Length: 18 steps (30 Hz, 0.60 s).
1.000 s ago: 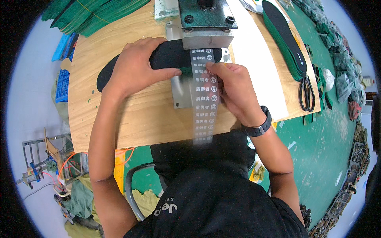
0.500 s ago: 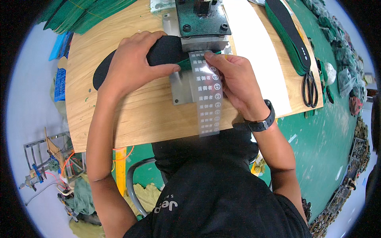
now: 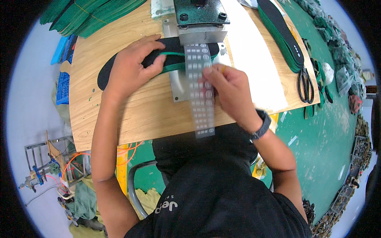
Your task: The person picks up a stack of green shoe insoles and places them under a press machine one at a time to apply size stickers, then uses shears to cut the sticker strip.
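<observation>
My left hand point(image 3: 137, 65) curls over a black insole point(image 3: 106, 73) with green edges, thumb and fingers closing on its upper layer. A second green edge shows beneath, so at least two insoles seem stacked there. Their right end lies under the metal block point(image 3: 202, 36) of a press. My right hand point(image 3: 230, 89) pinches a clear strip of transfer film point(image 3: 200, 95) printed with rows of white marks. The film runs from under the block down past the table's front edge, slightly blurred. Below the insoles a metal plate point(image 3: 177, 85) lies on the table.
A pile of green sheets point(image 3: 87, 16) stands at the back left. On the right are a white sheet point(image 3: 258, 71), a stack of black and green insoles point(image 3: 281, 37) and black-handled scissors point(image 3: 305, 85). Blue baskets point(image 3: 62, 83) sit beyond the table's left edge.
My right hand has drawn the film down and away from the insole. My left thumb has moved up onto the insole, and its green edge now shows between the layers.
</observation>
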Motion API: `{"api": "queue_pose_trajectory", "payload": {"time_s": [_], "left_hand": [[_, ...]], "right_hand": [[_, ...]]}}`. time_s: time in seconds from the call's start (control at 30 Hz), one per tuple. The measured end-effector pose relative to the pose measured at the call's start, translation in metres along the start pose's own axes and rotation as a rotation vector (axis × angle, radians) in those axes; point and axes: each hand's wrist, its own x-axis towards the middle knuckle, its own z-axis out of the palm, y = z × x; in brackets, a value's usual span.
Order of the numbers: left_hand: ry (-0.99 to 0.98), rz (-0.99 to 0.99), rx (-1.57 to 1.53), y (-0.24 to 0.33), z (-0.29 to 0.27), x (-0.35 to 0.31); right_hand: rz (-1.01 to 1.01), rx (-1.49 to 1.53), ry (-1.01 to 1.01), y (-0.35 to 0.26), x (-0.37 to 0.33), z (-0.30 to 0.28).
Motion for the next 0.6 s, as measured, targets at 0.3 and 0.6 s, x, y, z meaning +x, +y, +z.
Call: {"api": "queue_pose_trajectory", "payload": {"time_s": [0.3, 0.6], "left_hand": [[0.068, -0.479, -0.191, -0.002, -0.012, -0.001], [0.051, -0.407, -0.232, -0.002, -0.01, -0.001]], "right_hand": [[0.148, 0.241, 0.055, 0.009, -0.024, -0.01], [0.153, 0.303, 0.027, 0.003, 0.023, -0.007]]}}
